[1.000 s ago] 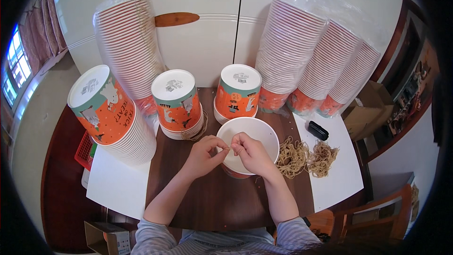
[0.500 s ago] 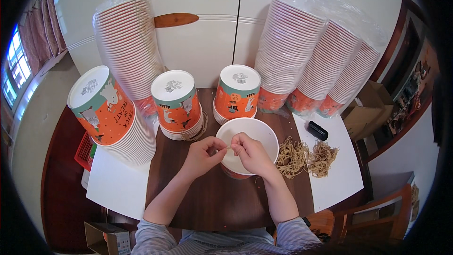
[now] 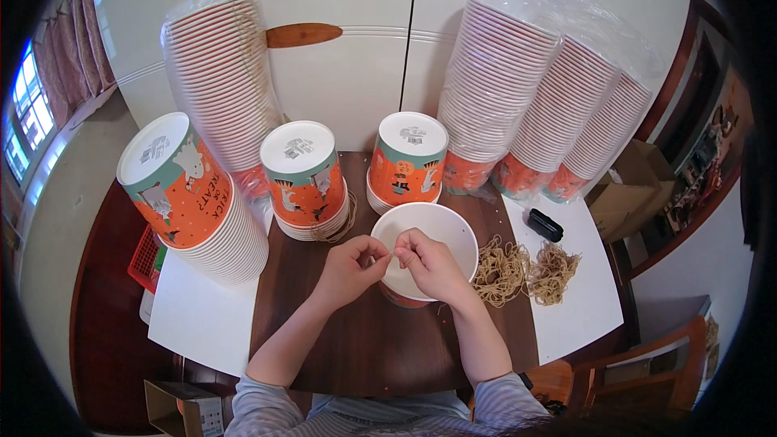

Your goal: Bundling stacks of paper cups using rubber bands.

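An open paper bucket point(image 3: 458, 235), white inside, stands upright on the brown table in front of me. Over its near left rim, my left hand point(image 3: 350, 269) pinches thumb and finger together. Close beside it, above the bucket's mouth, my right hand point(image 3: 430, 263) is also closed, thumb against curled fingers. A thin tan strand, apparently twine, shows faintly between the fingertips; most of it is hidden. To the right of the bucket lie two tangled heaps of tan twine, a nearer heap point(image 3: 500, 273) and a farther heap point(image 3: 554, 274).
Upside-down orange buckets stand in a left stack point(image 3: 194, 202), a middle stack point(image 3: 303, 182) with twine looped at its side, and another stack point(image 3: 409, 166). Tall plastic-wrapped bucket stacks point(image 3: 502, 81) rise behind. A black object point(image 3: 545, 225) lies at right. A wooden chair point(image 3: 647, 372) stands lower right.
Both hands stay almost in place above the bucket; the fingertips have shifted only slightly. Nothing else has visibly moved.
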{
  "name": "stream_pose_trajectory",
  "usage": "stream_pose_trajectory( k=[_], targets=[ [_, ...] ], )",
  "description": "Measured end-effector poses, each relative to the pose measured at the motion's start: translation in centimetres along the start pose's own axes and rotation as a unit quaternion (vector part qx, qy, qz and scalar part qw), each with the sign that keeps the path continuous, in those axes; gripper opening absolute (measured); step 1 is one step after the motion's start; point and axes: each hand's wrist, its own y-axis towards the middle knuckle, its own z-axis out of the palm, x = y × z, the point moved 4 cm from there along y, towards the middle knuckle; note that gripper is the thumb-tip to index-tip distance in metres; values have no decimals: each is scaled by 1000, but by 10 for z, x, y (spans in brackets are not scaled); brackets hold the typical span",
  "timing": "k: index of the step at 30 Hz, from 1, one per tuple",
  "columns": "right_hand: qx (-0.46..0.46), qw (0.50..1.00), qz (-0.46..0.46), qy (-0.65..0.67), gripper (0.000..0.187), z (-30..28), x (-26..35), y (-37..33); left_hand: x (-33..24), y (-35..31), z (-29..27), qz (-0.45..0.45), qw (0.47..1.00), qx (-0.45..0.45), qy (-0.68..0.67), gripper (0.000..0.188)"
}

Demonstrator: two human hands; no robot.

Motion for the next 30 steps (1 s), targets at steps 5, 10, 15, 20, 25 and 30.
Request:
stream_pose_trajectory(
  k=[5, 10, 15, 20, 25, 30],
  targets=[
    [3, 1000, 3, 2, 8, 0, 0, 0, 4, 0, 2, 9, 1000, -4, -8, 8],
    [0, 1000, 6, 6, 8, -1, 0, 0, 7, 0, 4, 2, 1000, 13, -22, 8],
    [-4, 1000, 1, 2, 8, 0, 1, 1, 15, 1, 6, 20, 999, 4, -36, 8],
    [-17, 999, -12, -33, 8, -1, 1, 0, 13, 2, 6, 40, 999, 6, 4, 9],
    [-11, 998, -21, -51, 9, 0, -1, 0, 9, 1, 6, 62, 997, -11, 46, 8],
    [15, 999, -4, -38, 10, -2, 1, 1, -5, -1, 10, 90, 989, -32, 114, 7]
  ],
)
